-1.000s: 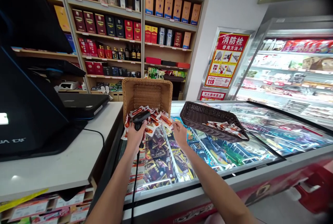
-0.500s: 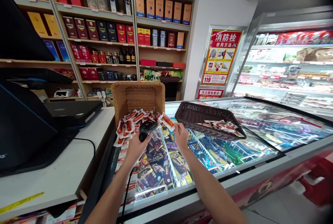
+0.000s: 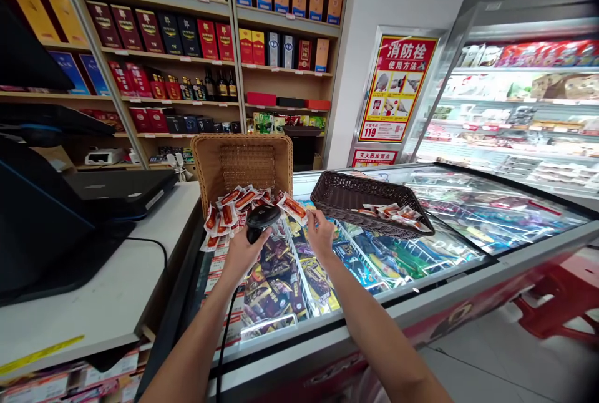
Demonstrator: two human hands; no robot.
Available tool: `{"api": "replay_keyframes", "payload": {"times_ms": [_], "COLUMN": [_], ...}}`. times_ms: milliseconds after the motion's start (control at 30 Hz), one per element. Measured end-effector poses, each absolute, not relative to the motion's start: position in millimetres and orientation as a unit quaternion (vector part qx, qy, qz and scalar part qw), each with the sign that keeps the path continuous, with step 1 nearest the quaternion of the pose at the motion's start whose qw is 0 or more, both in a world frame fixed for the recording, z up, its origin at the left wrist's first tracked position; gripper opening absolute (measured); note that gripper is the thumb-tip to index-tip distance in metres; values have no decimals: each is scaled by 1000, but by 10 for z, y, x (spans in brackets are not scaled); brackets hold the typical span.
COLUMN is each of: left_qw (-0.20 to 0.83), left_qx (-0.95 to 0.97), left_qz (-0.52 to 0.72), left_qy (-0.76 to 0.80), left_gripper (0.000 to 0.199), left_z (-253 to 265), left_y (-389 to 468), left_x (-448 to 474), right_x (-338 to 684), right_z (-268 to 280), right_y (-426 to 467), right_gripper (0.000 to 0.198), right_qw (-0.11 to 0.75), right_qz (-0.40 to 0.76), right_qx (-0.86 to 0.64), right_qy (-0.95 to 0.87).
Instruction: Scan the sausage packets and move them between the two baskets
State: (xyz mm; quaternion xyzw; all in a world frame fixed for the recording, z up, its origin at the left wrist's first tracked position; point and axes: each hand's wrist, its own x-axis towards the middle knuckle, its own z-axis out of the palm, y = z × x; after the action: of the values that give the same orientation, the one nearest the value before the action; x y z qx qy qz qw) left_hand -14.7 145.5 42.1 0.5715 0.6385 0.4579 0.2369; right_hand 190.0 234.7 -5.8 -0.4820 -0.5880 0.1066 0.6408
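My left hand [image 3: 244,252] is wrapped round the handle of a black barcode scanner [image 3: 262,216], whose cable hangs down past my forearm. A wrapped sausage [image 3: 294,208] is pinched by one end of its clear packet in my right hand [image 3: 321,232]. The scanner's head points toward this packet, a short way apart from it. Behind the scanner, several more wrapped sausages [image 3: 228,214] lie heaped at the mouth of a tan wicker basket [image 3: 242,160], which is tipped toward me. To the right, a dark brown basket [image 3: 344,194] holds several similar packets [image 3: 395,211].
Both baskets rest on the glass top of a chest freezer [image 3: 449,203] full of packaged goods. A white counter [image 3: 93,272] with a black checkout terminal [image 3: 37,216] stands at left. Shelves of boxed bottles [image 3: 182,35] rise behind; a red stool [image 3: 561,297] is at right.
The view has tilted down slightly, so the shelves sit higher. Both hands keep their grips, on the scanner and on the wrapped sausage, with little movement between them.
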Motion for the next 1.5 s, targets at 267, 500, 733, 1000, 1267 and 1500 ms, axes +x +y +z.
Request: {"api": "replay_keyframes", "payload": {"times_ms": [267,500,733,1000,1267,1500], "left_qw": [227,238,244,274,273,290], "left_qx": [584,574,558,568,566,549], "left_qz": [461,469,493,476,480,509], "left_qy": [629,628,621,613,612,596], "left_gripper": [47,42,46,44,49,52], "left_z": [419,411,463,430,460,494], "left_y": [1443,1485,1468,1484,1464,1456], "left_x": [-141,-142,-134,-125,-131,-123], "right_x": [1915,1904,1946,1958,1991,2008], "right_z": [-10,0,-3,-2,-43,-62], "right_y": [2300,2314,2352,2342,2402,2465], "right_gripper": [49,49,49,50,52,49], "right_qw": [632,631,627,616,628,666], "right_qz": [112,108,114,109,75,131], "right_qx": [-479,-487,-495,-495,-477,-496], "right_qy": [-599,-594,-591,-603,-610,-541]}}
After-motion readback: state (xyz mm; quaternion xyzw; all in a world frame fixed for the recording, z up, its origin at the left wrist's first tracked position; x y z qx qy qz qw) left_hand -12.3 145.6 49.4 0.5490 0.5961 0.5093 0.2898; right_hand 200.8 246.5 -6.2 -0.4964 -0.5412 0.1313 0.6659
